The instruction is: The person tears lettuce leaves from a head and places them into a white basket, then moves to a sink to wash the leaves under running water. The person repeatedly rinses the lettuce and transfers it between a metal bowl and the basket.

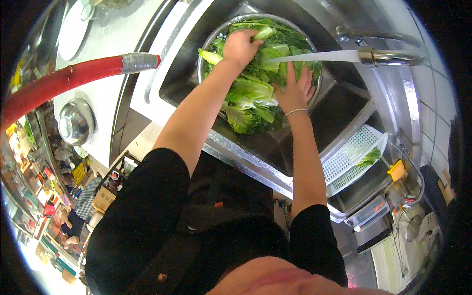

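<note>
A round metal basin (pixel 203 43) sits in the sink, filled with green lettuce leaves (pixel 250 92) and finer leafy greens in water. My left hand (pixel 239 48) is at the basin's far left part, thumb and fingers around a pale lettuce leaf (pixel 266 33); some fingertips are hidden. With fingers spread, my right hand (pixel 296 90) rests on leaves at the basin's right side. A stream of water (pixel 313 56) pours from the metal faucet (pixel 391 57) onto the leaves between my hands.
Left of the basin, a red hose (pixel 70 79) with a taped end reaches over the counter. Metal bowls (pixel 75 121) stand on that counter. White perforated baskets (pixel 354 158), one holding a leaf, lie in the right sink bay beside a clear plastic container (pixel 368 212). A person (pixel 72 221) is at lower left.
</note>
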A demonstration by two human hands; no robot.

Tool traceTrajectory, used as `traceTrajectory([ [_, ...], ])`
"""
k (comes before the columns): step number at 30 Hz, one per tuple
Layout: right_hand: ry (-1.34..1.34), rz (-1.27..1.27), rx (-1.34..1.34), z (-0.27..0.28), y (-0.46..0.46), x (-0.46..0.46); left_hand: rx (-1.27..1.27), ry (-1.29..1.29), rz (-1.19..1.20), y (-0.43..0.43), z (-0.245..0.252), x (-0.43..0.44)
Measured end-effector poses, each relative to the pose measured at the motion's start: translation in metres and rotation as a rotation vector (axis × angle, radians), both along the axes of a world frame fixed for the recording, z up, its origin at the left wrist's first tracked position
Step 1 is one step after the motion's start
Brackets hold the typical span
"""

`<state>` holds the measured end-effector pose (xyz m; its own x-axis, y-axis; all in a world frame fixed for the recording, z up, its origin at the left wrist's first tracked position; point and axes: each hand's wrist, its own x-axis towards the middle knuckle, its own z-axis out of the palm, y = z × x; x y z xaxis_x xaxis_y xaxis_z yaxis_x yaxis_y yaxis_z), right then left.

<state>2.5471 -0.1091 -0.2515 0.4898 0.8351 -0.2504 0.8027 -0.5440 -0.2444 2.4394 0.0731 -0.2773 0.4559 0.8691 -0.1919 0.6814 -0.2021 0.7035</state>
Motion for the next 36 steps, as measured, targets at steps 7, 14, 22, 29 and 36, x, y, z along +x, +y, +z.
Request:
traceTrajectory([
  [7, 1.416, -0.727, 0.408, 0.055, 0.055, -0.018, 0.578, -0.297, -0.072, -0.048, 0.074, -0.034],
  [14, 1.610, -0.679, 0.574, 0.059, 0.075, -0.018, 0.367, -0.378, 0.020, -0.103, 0.083, -0.060],
  [22, 1.198, -0.521, 0.814, 0.037, 0.068, -0.025, -0.734, -0.913, 0.431, -0.088, 0.061, -0.022],
  [29, 1.382, -1.017, 0.482, 0.032, 0.034, -0.008, -0.469, -0.165, 0.077, -0.082, 0.053, -0.019],
  [36, 0.860, -0.472, 0.551, 0.019, 0.050, 0.012, 0.473, 0.152, -0.013, -0.010, -0.001, -0.024],
])
